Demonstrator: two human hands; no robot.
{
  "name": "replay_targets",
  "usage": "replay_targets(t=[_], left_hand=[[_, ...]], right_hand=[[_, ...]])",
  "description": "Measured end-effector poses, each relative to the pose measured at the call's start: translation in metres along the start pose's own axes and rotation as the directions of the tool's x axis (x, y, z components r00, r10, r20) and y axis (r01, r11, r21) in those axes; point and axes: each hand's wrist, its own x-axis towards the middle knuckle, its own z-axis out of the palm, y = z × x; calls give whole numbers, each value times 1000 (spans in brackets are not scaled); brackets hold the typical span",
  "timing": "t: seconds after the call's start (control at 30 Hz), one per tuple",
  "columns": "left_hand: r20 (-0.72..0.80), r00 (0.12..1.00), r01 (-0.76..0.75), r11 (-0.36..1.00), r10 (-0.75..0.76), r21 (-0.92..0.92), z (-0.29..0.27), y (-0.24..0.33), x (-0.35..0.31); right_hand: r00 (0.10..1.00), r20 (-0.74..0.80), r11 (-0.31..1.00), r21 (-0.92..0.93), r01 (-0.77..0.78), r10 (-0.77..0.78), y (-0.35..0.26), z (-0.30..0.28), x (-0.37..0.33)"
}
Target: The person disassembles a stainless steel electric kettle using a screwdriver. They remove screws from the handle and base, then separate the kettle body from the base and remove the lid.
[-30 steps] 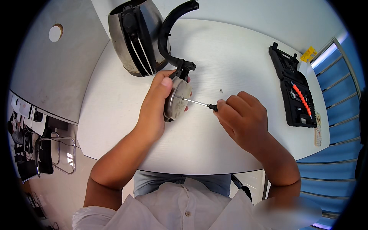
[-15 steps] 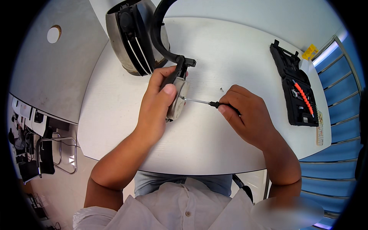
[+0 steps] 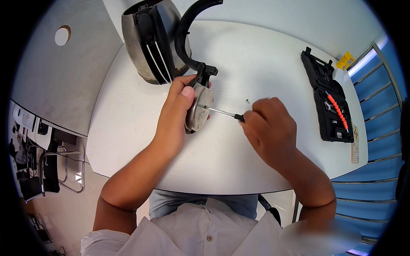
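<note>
My left hand (image 3: 171,117) is closed round a kettle lid (image 3: 200,112) with a round, pale metal underside that faces right. From its far end rises a curved black handle piece (image 3: 183,36). A screwdriver (image 3: 224,112) with a thin metal shaft and black handle sits in the closed fingers of my right hand (image 3: 271,130). Its tip meets the lid near the middle of the metal face. Most of the screwdriver's handle is hidden by my fingers. A tiny screw (image 3: 247,101) lies on the table just beyond my right hand.
A steel kettle body (image 3: 132,45), its top uncovered, stands at the back left. On the right lies an open black tool case (image 3: 324,113), an orange flexible shaft (image 3: 337,111) on it. Metal railing bars (image 3: 378,136) run past the white table's (image 3: 230,170) right edge.
My left hand has turned the lid so more of its metal face shows, and the handle piece has swung right. My right hand has shifted its grip on the screwdriver.
</note>
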Motion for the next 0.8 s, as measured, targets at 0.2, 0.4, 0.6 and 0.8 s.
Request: replay_targets(t=[0.2, 0.4, 0.6, 0.8], left_hand=[[4, 997, -76, 986, 77, 146, -3, -3, -2], [6, 998, -68, 986, 68, 151, -3, -3, -1], [-29, 991, -125, 980, 131, 154, -2, -4, -2], [3, 1000, 1, 982, -2, 189, 2, 3, -6]], right_hand=[[912, 323, 926, 192, -325, 253, -2, -10, 0], [890, 378, 883, 285, -373, 254, 6, -11, 2], [881, 407, 912, 216, -348, 239, 0, -13, 4], [972, 221, 996, 37, -86, 76, 0, -11, 1]])
